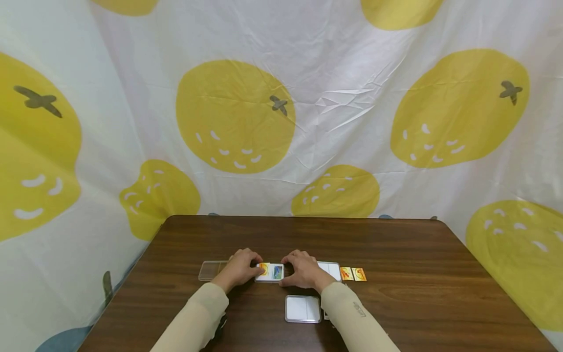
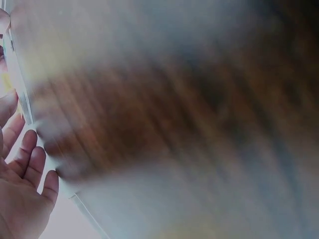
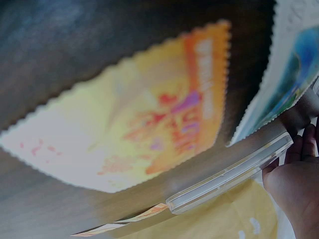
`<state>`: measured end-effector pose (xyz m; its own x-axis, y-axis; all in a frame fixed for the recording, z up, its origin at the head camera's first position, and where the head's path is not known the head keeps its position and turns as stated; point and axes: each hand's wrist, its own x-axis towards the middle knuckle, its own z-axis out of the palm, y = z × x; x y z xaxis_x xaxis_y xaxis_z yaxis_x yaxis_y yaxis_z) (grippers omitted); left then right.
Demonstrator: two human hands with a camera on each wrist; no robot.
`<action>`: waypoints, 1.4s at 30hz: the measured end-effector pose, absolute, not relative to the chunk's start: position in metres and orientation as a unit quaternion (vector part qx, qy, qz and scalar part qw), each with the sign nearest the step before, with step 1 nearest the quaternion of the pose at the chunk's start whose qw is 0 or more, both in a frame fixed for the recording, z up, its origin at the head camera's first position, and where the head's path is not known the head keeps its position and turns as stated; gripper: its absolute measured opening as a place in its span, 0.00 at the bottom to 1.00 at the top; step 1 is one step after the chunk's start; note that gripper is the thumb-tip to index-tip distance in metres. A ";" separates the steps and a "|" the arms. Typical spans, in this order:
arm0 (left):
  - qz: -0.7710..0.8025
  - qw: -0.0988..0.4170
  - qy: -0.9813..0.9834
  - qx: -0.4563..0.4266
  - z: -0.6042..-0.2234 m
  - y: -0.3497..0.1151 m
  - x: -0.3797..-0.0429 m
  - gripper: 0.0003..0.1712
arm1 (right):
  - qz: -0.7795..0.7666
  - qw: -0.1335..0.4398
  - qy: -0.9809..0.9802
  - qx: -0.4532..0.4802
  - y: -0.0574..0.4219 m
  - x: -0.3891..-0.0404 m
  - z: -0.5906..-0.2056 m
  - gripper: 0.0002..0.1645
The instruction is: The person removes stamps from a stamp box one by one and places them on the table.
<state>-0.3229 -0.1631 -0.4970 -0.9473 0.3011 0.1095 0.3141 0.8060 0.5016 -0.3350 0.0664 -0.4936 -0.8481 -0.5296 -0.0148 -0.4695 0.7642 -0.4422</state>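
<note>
A flat clear case with a white insert [image 1: 270, 279] lies on the table between both hands. It bears an orange stamp [image 1: 265, 268] on its left part and a blue-green stamp [image 1: 278, 272] on its right. My left hand [image 1: 239, 270] grips the left end, thumb beside the orange stamp; in the left wrist view its lower fingers [image 2: 36, 167] are slightly bent near the tabletop. With thumb and forefinger spread across the short side, my right hand [image 1: 303, 271] holds the right end. The right wrist view shows little of that hand [image 3: 294, 184], and its grip is hidden there.
A clear lid [image 1: 208, 270] lies left of the left hand. Right of the right hand are another white-lined case [image 1: 331, 270] and two orange stamps [image 1: 353, 274]. Nearer is a third case [image 1: 302, 309]. Close to the right wrist camera lie an orange stamp [image 3: 154, 119] and a blue one [image 3: 291, 74].
</note>
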 end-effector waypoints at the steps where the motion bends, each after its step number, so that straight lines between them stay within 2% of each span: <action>1: -0.266 0.013 -0.950 -0.161 -0.497 -0.163 -0.323 0.11 | -0.217 0.069 0.937 -0.267 0.066 -0.335 -0.494 0.33; 26: -0.278 0.035 -0.946 -0.165 -0.497 -0.158 -0.326 0.08 | -0.219 0.071 0.936 -0.265 0.067 -0.336 -0.496 0.33; 42: -0.268 0.025 -0.952 -0.142 -0.496 -0.158 -0.328 0.07 | -0.220 0.068 0.935 -0.269 0.067 -0.337 -0.497 0.34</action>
<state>-0.3276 -0.1579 -0.4959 -0.9586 0.2564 0.1237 0.2833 0.8158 0.5043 -0.3371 0.0667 -0.4972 -0.8455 -0.5338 -0.0093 -0.4734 0.7577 -0.4491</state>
